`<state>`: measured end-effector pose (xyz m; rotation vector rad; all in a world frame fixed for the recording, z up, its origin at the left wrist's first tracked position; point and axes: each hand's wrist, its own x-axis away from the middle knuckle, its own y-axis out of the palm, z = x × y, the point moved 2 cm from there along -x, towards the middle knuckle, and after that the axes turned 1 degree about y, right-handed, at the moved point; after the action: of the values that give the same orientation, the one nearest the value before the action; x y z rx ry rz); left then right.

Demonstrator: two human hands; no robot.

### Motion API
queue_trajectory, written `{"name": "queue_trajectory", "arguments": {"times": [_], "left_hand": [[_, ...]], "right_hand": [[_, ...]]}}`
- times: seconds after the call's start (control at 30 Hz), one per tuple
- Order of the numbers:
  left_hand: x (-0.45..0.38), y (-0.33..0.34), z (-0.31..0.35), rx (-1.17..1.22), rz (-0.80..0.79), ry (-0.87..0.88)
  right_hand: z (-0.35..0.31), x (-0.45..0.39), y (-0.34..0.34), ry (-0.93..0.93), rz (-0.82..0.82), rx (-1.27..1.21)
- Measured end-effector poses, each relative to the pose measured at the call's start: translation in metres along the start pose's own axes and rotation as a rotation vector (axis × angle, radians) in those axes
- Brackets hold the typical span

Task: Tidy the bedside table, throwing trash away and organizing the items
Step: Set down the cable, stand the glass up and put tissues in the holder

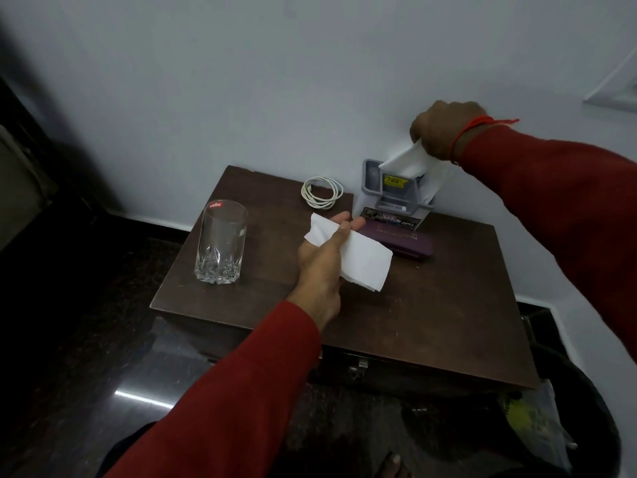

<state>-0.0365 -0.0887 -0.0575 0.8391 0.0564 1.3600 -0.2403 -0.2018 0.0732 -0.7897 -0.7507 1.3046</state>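
Head view: right hand (439, 131) pinches tissue (408, 160) above organizer (386, 198)

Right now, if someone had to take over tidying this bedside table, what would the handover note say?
Left hand: holds a white tissue just above the table.
Right hand: pinches a second tissue at the top of the grey organizer by the wall; whether it is going in or coming out cannot be told.
On the table: empty glass at the left, coiled white cable at the back, purple case in front of the organizer.
Bin on the floor, lower right, already holds some rubbish.
Left: settle both tissues, then arrange the glass, cable and case.
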Motion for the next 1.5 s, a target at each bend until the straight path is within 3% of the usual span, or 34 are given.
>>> {"name": "queue_trajectory", "arguments": {"times": [0.3,0.47,0.73,0.97,1.13,1.37,1.5], "left_hand": [[0.0,0.0,0.001,-0.03,0.006,-0.023],[0.0,-0.001,0.002,-0.042,0.004,-0.026],[-0.002,-0.003,0.002,-0.03,-0.001,-0.015],[0.0,-0.001,0.001,-0.044,0.003,-0.022],[0.0,-0.001,0.002,-0.055,-0.002,-0.025],[0.001,-0.003,0.003,-0.051,0.007,-0.029],[0.0,-0.003,0.002,-0.057,-0.004,-0.027]], "right_hand": [[-0.027,-0.005,-0.004,-0.103,-0.024,0.176],[-0.038,-0.007,0.001,-0.096,-0.092,0.03],[0.005,-0.009,0.001,-0.092,-0.01,-0.303],[-0.006,-0.007,0.002,-0.193,-0.079,-0.298],[-0.005,-0.01,0.001,-0.064,-0.02,-0.406],[-0.005,-0.012,0.008,-0.042,-0.098,-0.343],[-0.005,-0.012,0.009,0.016,0.021,-0.333]]}}
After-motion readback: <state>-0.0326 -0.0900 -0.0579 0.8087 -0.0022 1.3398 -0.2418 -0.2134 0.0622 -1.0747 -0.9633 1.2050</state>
